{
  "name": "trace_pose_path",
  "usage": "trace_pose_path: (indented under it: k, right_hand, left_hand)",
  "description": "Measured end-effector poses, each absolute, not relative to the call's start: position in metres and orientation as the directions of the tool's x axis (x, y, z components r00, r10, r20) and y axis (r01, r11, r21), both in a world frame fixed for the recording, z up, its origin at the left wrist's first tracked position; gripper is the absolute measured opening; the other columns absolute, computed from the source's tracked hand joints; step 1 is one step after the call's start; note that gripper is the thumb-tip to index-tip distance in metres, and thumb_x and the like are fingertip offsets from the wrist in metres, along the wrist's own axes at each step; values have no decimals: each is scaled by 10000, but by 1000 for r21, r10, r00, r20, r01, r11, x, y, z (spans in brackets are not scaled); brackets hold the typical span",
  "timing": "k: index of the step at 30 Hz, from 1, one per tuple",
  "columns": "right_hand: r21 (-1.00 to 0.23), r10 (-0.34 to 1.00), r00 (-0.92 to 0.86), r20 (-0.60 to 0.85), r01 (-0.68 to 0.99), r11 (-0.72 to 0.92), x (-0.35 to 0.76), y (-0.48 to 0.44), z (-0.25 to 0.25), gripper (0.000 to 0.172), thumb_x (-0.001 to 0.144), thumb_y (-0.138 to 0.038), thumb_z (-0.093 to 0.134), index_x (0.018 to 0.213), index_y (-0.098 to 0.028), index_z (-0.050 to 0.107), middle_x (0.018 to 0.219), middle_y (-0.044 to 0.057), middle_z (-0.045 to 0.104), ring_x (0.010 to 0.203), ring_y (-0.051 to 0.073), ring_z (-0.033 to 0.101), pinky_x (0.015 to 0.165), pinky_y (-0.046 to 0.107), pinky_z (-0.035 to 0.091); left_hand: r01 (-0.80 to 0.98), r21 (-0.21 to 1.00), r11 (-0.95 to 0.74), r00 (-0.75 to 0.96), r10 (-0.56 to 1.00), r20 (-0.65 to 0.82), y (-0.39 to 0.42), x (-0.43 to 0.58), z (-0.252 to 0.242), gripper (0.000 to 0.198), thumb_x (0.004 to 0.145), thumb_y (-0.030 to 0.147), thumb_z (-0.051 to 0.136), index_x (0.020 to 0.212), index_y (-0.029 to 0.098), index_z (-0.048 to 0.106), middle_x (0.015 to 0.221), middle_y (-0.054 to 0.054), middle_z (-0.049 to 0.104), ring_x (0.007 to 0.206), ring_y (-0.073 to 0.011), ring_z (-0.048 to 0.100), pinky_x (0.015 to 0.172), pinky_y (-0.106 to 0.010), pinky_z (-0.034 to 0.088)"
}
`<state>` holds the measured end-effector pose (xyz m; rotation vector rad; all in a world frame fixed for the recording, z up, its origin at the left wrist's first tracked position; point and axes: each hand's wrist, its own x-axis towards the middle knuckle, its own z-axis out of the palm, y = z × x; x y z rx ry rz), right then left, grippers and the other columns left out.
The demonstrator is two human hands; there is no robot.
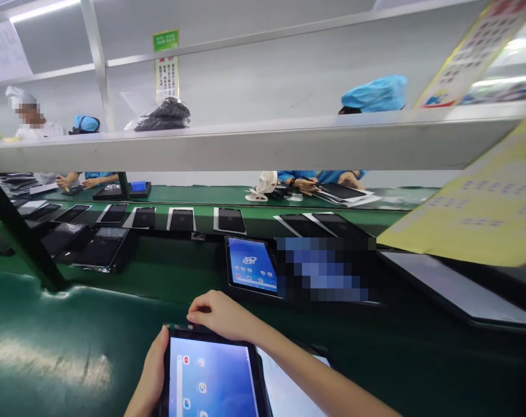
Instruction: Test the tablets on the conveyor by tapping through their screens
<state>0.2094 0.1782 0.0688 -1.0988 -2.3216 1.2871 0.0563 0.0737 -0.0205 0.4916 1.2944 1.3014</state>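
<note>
A lit tablet (213,376) with a blue home screen and app icons lies at the bottom middle. My left hand (152,368) grips its left edge, thumb at the upper left corner. Above the tablet's top edge, my right hand (219,315) is closed in a pinch. A tiny piece shows below those fingertips, too small to name. My right forearm crosses over a second tablet (287,385) with a white screen, partly hidden beneath it. Farther back, another lit tablet (251,263) rests on the dark green surface.
Several dark tablets (230,220) on white sheets line the far belt. A white-screened tablet (458,286) lies right, under a hanging yellow sheet (475,202). A shelf (245,145) spans overhead, with a green post (24,237) at left. Co-workers' hands (306,185) work across; a small fan (265,185) stands nearby.
</note>
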Motion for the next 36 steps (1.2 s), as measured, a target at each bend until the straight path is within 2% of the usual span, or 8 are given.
trace_pose_path:
  k: [4,9,16,22,26,30,33,36]
  right_hand:
    - [-795,688,-705,-172,512,325,205,182,71,142,843,-117,660,736,-164,740,688,-23,664,629,140,585,536,216,362]
    - [-755,680,-713,-172,539,374,204,184,66,132,846,-142,660,757,-186,746,695,-36,656,647,133,581,540,208,350]
    - [-667,641,-757,-128,544,509,205,185,51,301,858,-142,593,569,-192,661,556,-32,551,588,151,528,547,250,298]
    - [-677,662,-735,-143,561,476,231,207,31,186,935,-279,578,856,-205,730,762,-14,643,719,175,577,594,237,348]
    - [-717,643,-748,-164,539,443,267,233,25,243,973,-318,559,869,-168,720,641,-27,586,632,150,563,583,222,387]
    - [-711,658,-737,-155,546,444,282,250,16,190,974,-273,593,870,-134,670,719,-12,601,671,158,586,677,278,470]
    - [-704,646,-735,-205,570,424,282,252,1,222,972,-291,617,832,-120,636,742,-4,604,665,158,598,695,309,513]
    - [-713,671,-712,-209,580,393,288,248,-9,204,973,-289,621,874,-111,630,813,12,616,704,163,614,691,310,535]
  left_hand:
    - [-367,889,275,-247,892,-378,74,56,-20,552,642,702,650,715,155,655,618,8,628,576,-119,499,553,-223,413]
    - [-344,912,222,-298,896,-330,75,55,-26,526,639,682,665,674,160,608,641,24,597,602,-116,479,583,-225,409]
    - [-324,913,246,-321,880,-351,82,60,-31,515,630,668,678,640,162,581,564,31,560,522,-114,471,523,-231,398]
    - [-258,872,415,-339,807,-484,93,45,-25,472,721,611,624,712,140,653,657,-52,696,509,-168,579,502,-266,453]
    - [-172,837,520,-324,772,-546,105,37,-18,488,774,605,553,662,138,641,561,-88,678,447,-209,600,459,-310,482]
    - [-58,830,555,-300,783,-545,111,43,-16,465,758,584,582,662,134,647,576,-104,685,446,-219,611,457,-319,491]
    - [49,837,544,-326,801,-502,114,46,-14,491,764,589,568,701,110,657,634,-139,700,520,-260,647,516,-357,521]
    - [177,855,487,-387,833,-394,111,43,-8,511,805,548,525,885,64,665,936,-225,711,832,-354,686,741,-448,542]
